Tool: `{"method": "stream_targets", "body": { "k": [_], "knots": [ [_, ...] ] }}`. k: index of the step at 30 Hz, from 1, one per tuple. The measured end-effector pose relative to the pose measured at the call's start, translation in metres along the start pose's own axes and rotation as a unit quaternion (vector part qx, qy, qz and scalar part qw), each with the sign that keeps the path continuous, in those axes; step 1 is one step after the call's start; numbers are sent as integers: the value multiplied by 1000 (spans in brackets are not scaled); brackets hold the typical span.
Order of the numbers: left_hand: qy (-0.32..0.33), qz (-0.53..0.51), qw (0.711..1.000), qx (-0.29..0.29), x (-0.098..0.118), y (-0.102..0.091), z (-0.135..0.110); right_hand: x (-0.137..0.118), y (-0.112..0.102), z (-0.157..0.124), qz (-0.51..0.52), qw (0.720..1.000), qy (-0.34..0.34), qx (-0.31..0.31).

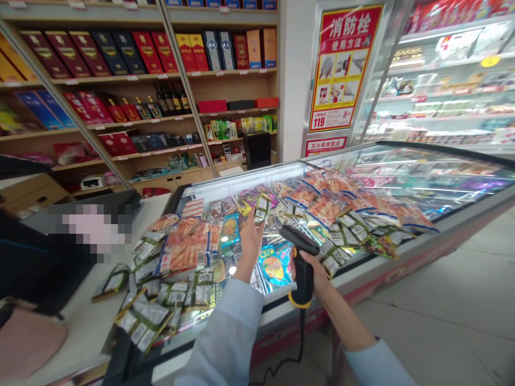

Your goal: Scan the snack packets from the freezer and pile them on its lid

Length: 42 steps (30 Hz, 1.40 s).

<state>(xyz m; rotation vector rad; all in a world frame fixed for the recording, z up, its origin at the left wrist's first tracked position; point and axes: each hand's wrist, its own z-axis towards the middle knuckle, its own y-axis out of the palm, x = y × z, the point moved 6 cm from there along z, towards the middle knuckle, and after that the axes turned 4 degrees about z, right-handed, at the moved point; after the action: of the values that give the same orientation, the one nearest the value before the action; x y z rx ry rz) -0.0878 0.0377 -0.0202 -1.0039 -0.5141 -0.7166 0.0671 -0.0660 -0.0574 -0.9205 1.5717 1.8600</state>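
My left hand point(250, 240) is closed on a small green-and-silver snack packet point(262, 209), its barcode label turned toward me. In my right hand point(317, 273) is a black barcode scanner point(302, 268) with a yellow base ring, its head tilted toward the left hand and a cord hanging below. Both hands are over a glass-topped freezer. Flat packs of reddish food point(187, 244) lie to the left, with more reddish packs point(322, 206) behind and to the right. Green-and-silver packets point(145, 316) are heaped at the left and another group point(354, 230) lies at the right.
The freezer's metal edge point(341, 279) runs along my front. A white counter point(94, 300) with a dark monitor adjoins it at the left, beside a pink bag point(32, 338). Behind stand shelves of boxes point(148, 51); a lit display cooler point(442, 102) is at the right.
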Motion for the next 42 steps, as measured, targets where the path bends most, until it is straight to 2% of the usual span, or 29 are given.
{"method": "stream_targets", "body": {
  "k": [3, 8, 19, 25, 28, 30, 33, 35, 37, 40, 42],
  "knots": [
    [5, -3, 1000, -15, 9, 1, -2, 0, -1, -1, 4, 1000, 9, -4],
    [5, 4, 1000, -5, 15, -2, -6, 2, -3, -1, -4, 1000, 14, -16],
    [21, 1, 1000, -2, 17, 1, -11, -10, 3, -4, 15, 997, -38, -60],
    [21, 1, 1000, -4, 19, -1, -12, -13, 1, -5, 21, 998, -48, -38],
    [17, 5, 1000, 4, 23, -12, -13, -19, 1, -5, 25, 997, -73, -28],
    [4, 0, 999, 38, 26, -29, -14, -23, 5, -5, 19, 996, -83, -22],
    [-14, -5, 993, 116, 29, -74, -19, -30, 21, -2, 1, 995, -93, -21],
    [-19, -5, 984, 176, 26, -114, -25, -33, 37, 1, -2, 995, -95, -32],
    [-27, -7, 966, 256, 18, -163, -36, -34, 57, 5, 5, 994, -96, -54],
    [-63, 10, 921, 383, -5, -235, -63, -27, 89, 14, 27, 991, -82, -102],
    [-93, 27, 904, 417, -26, -268, -82, -17, 112, 21, 42, 987, -59, -141]
  ]
}}
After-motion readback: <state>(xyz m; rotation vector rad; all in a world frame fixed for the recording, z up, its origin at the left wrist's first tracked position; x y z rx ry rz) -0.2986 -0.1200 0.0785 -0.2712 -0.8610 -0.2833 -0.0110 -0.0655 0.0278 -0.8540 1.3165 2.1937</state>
